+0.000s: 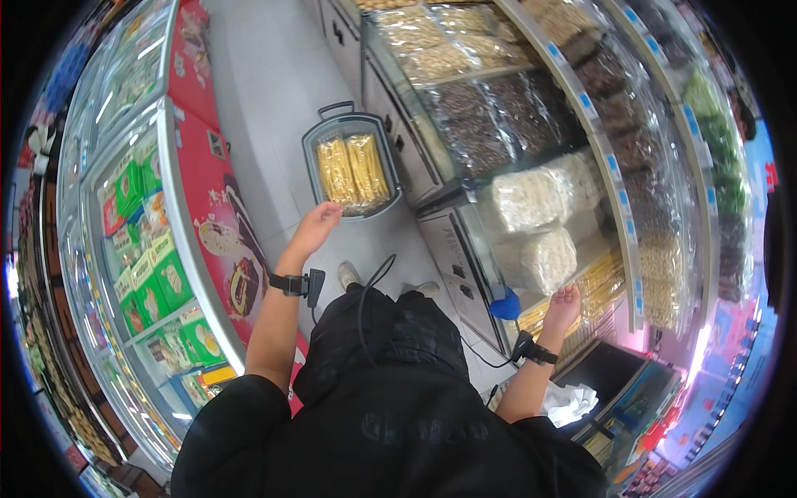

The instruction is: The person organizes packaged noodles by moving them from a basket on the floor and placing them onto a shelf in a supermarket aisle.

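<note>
My left hand point(320, 223) is raised near the lower edge of a grey plastic shopping basket point(307, 163) that stands on the floor. Its fingers are bent, and whether they grip anything is hard to tell. Inside the basket lie clear packages of yellow sticks, likely dried bean curd point(352, 168), over something darker. My right hand point(564, 305) is at the shelf on the right, just below a clear-wrapped pale block of dried food point(549, 258). Its fingers are curled, and contact with the package cannot be made out. More yellow stick packages point(601, 286) lie beside that hand.
A chest freezer with red sides point(205, 211) and packaged food runs along the left. Stepped shelves point(598, 134) with bagged dried goods line the right. A blue object point(505, 304) sits at the shelf's near corner. Cables hang from both wrist straps. A white plastic bag point(570, 403) lies lower right.
</note>
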Demonstrator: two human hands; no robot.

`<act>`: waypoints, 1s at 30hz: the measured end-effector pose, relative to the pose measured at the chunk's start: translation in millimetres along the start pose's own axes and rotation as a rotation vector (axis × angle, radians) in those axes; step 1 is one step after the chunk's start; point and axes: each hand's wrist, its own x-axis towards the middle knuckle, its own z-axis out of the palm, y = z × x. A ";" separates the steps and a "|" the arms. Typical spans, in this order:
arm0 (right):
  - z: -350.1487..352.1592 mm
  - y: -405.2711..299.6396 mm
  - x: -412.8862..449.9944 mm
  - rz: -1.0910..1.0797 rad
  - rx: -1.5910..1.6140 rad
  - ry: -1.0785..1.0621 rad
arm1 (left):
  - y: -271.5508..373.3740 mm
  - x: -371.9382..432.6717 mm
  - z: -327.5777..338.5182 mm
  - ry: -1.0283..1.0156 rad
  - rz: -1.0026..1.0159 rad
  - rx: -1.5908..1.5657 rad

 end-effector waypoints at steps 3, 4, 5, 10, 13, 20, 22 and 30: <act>61.7 19.0 -40.5 -0.021 -0.056 -0.058 | -26.8 -15.1 -50.4 0.057 0.016 0.078; 79.2 27.3 -50.2 -0.024 -0.086 -0.137 | -33.8 -20.1 -66.2 0.067 0.016 0.068; 96.6 36.1 -59.1 -0.027 -0.117 -0.217 | -40.8 -25.9 -81.3 0.093 0.000 0.083; 191.5 67.0 -114.3 0.077 -0.053 -0.396 | -57.8 -51.7 -142.3 0.190 -0.010 0.060; 253.8 69.6 -163.5 0.030 -0.106 -0.659 | -59.4 -62.0 -165.1 0.235 -0.023 0.046; 354.7 96.5 -242.7 -0.145 -0.647 -1.141 | -63.3 -69.8 -183.4 0.222 -0.088 -0.087; 363.0 105.3 -251.6 -0.118 -0.642 -1.160 | -58.0 -69.8 -184.7 0.237 -0.112 -0.089; 389.8 135.8 -254.7 -0.031 -0.667 -1.262 | -56.8 -61.1 -185.4 0.224 -0.138 -0.075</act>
